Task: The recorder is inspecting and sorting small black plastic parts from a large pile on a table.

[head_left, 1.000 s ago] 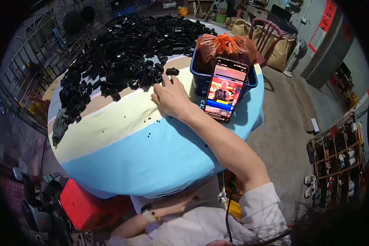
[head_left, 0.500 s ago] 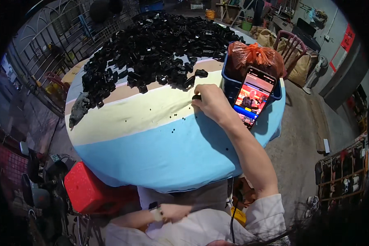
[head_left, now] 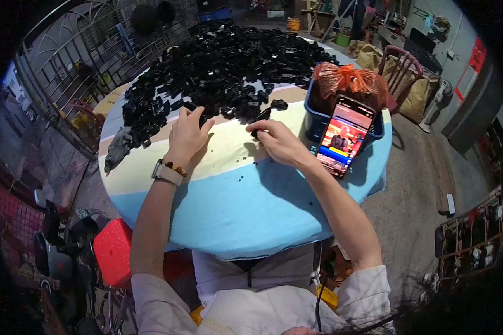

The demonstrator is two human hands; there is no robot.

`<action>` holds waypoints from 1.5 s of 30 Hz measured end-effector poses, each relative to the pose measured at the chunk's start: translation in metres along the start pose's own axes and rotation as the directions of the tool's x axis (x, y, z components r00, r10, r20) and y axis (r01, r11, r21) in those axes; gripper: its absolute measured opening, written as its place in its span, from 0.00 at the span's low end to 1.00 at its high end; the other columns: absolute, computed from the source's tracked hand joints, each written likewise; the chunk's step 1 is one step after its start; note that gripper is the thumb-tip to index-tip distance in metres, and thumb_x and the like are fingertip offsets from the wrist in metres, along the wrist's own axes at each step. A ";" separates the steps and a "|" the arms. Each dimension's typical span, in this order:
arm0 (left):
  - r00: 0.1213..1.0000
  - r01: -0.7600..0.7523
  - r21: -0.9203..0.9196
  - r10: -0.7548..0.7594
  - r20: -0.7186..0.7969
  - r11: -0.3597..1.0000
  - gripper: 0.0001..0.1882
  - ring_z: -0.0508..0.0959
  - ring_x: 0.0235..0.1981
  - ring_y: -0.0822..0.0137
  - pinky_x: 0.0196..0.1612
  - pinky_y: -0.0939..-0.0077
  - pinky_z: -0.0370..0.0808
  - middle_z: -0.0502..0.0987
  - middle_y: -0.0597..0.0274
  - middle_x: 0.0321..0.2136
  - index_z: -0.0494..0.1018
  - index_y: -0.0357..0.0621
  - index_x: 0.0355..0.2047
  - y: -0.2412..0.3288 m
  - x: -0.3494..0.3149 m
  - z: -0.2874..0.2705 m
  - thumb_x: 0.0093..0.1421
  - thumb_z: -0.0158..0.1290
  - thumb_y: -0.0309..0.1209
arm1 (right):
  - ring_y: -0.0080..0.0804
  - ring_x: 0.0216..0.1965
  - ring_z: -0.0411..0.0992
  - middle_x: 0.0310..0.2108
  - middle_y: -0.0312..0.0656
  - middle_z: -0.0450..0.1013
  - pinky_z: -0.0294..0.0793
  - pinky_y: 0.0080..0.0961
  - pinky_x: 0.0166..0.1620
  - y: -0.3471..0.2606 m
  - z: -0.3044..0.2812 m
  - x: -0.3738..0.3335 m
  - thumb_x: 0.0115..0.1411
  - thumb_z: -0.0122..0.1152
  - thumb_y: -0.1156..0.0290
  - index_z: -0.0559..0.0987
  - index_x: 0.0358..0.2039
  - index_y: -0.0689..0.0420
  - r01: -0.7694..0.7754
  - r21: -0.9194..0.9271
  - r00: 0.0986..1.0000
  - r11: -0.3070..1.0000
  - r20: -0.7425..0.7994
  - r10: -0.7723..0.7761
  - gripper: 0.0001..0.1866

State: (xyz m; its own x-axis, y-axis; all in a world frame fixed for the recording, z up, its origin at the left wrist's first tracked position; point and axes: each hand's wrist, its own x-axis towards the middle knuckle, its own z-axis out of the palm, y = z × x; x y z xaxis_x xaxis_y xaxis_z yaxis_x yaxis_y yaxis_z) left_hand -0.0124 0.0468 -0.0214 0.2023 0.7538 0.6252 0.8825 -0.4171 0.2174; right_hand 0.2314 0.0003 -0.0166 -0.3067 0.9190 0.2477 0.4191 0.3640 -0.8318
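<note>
A large heap of small black plastic parts (head_left: 223, 61) covers the far half of a round table. My left hand (head_left: 187, 137), with a watch and a beaded bracelet at its wrist, reaches to the heap's near edge. Its thumb and forefinger are apart, and black parts lie at the fingertips. To the right, my right hand (head_left: 282, 144) is closed in a pinch on a small black plastic part (head_left: 255, 133), mostly hidden by the fingers. Another black part (head_left: 279, 104) lies apart from the heap, beyond the right hand. Tiny black bits (head_left: 241, 178) are scattered on the striped tablecloth (head_left: 235, 215).
A lit phone (head_left: 345, 134) leans against a blue basket (head_left: 378, 129) holding an orange-red plastic bag (head_left: 349, 81). At the table's left edge lies a grey cloth-like bundle (head_left: 118, 148). A red stool (head_left: 113, 252) stands below left.
My left hand has come up from my lap to the near edge of the heap. The right hand has shifted slightly left, still pinching the small black part.
</note>
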 end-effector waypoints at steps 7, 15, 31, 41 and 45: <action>0.974 0.195 -0.609 -0.077 0.214 0.769 0.13 0.78 0.37 0.61 0.37 0.70 0.76 0.78 0.52 0.41 0.74 0.39 0.48 0.015 -0.010 -0.003 0.63 0.51 0.26 | 0.22 0.37 0.75 0.37 0.39 0.76 0.76 0.17 0.39 -0.016 -0.002 -0.009 0.58 0.64 0.79 0.78 0.44 0.65 0.122 0.450 0.992 0.885 -0.039 -0.117 0.13; 0.892 0.449 -0.893 -0.074 0.446 0.029 0.14 0.74 0.32 0.77 0.34 0.85 0.74 0.78 0.57 0.42 0.73 0.34 0.50 0.046 -0.042 -0.037 0.70 0.44 0.27 | 0.25 0.42 0.74 0.41 0.40 0.72 0.77 0.17 0.44 -0.027 0.009 -0.015 0.52 0.66 0.86 0.81 0.46 0.59 0.419 0.199 0.908 0.886 -0.065 -0.415 0.20; 0.966 0.256 -0.953 -0.029 0.255 0.160 0.15 0.73 0.30 0.77 0.35 0.83 0.73 0.78 0.63 0.38 0.73 0.36 0.51 0.053 -0.046 -0.034 0.68 0.48 0.31 | 0.26 0.42 0.76 0.42 0.44 0.74 0.82 0.19 0.44 -0.035 0.024 -0.021 0.52 0.66 0.86 0.80 0.39 0.66 0.446 0.249 0.884 0.860 -0.274 -0.379 0.12; 0.969 0.240 -0.917 -0.016 0.248 0.319 0.17 0.78 0.42 0.72 0.47 0.81 0.75 0.79 0.58 0.42 0.73 0.34 0.51 0.059 -0.046 -0.044 0.60 0.55 0.21 | 0.26 0.36 0.77 0.42 0.42 0.72 0.82 0.17 0.37 -0.038 0.024 -0.023 0.51 0.68 0.82 0.82 0.35 0.65 0.321 0.328 0.931 0.889 -0.280 -0.233 0.10; 0.959 0.275 -0.926 -0.008 0.283 0.259 0.20 0.77 0.47 0.68 0.52 0.77 0.74 0.79 0.56 0.44 0.74 0.34 0.50 0.061 -0.043 -0.042 0.56 0.58 0.17 | 0.28 0.35 0.78 0.44 0.43 0.71 0.82 0.17 0.36 -0.031 0.022 -0.021 0.54 0.66 0.83 0.81 0.37 0.67 0.389 0.290 0.903 0.874 -0.309 -0.299 0.09</action>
State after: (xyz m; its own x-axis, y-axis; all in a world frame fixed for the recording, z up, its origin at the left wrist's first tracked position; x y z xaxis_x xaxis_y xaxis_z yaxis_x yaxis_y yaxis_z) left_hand 0.0150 -0.0327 -0.0040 0.3067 0.8701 0.3857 -0.1087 -0.3706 0.9224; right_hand 0.2060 -0.0335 -0.0071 -0.1384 0.7674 0.6260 -0.0007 0.6320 -0.7750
